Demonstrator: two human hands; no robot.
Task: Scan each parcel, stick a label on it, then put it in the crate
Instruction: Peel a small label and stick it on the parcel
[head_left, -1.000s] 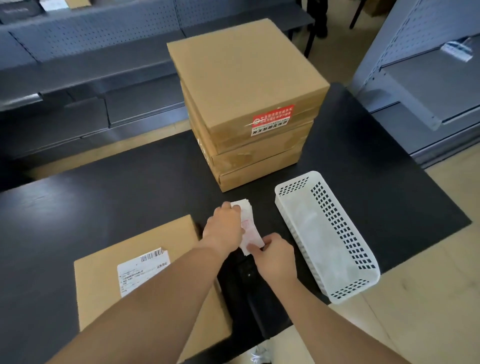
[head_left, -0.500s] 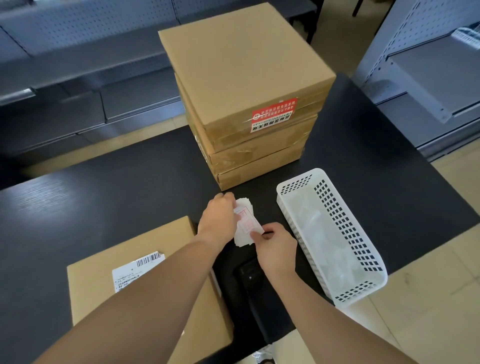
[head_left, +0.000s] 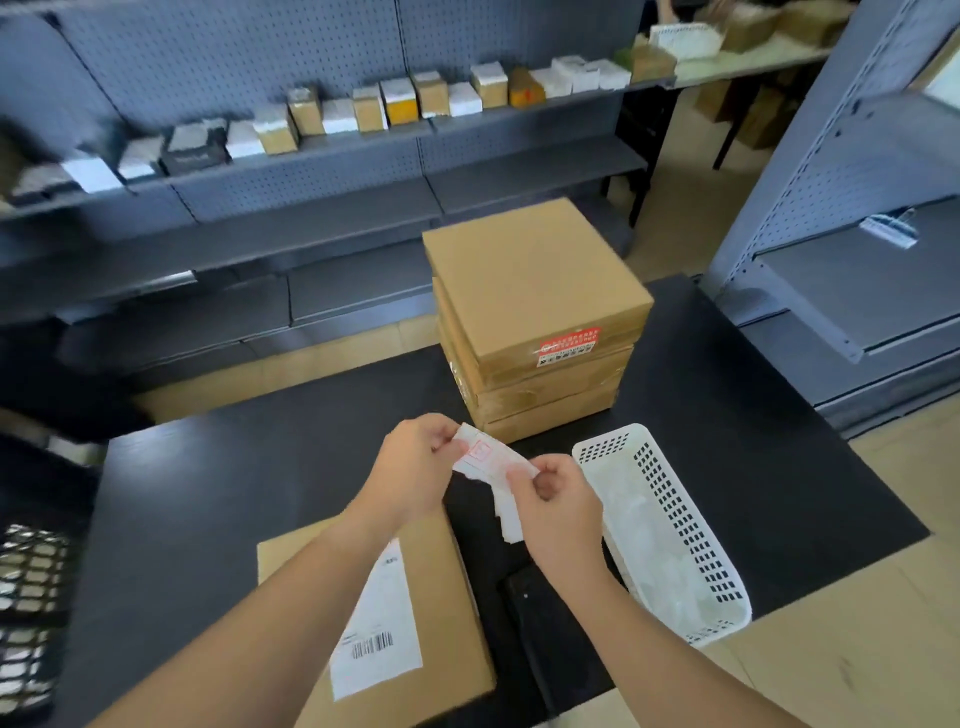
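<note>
A flat cardboard parcel (head_left: 436, 613) with a white barcode label lies on the black table (head_left: 234, 483) under my left forearm. Above the table both hands hold a strip of white labels with red print (head_left: 485, 457). My left hand (head_left: 415, 467) pinches its upper end and my right hand (head_left: 558, 499) pinches its lower part, with the strip's tail hanging below. A black scanner (head_left: 530, 618) lies on the table between the parcel and my right forearm. A stack of cardboard parcels (head_left: 530, 317) stands behind my hands; its top box carries a red and white sticker.
A white perforated plastic basket (head_left: 675, 530) sits right of my hands near the table's edge. A dark mesh crate (head_left: 26, 613) shows at the far left. Grey pegboard shelves with several small boxes (head_left: 405, 98) run along the back, and another shelf unit (head_left: 857, 234) stands at right.
Both hands have lifted the label strip off the table and hold it up. The camera has tilted upward, bringing the back shelves into view.
</note>
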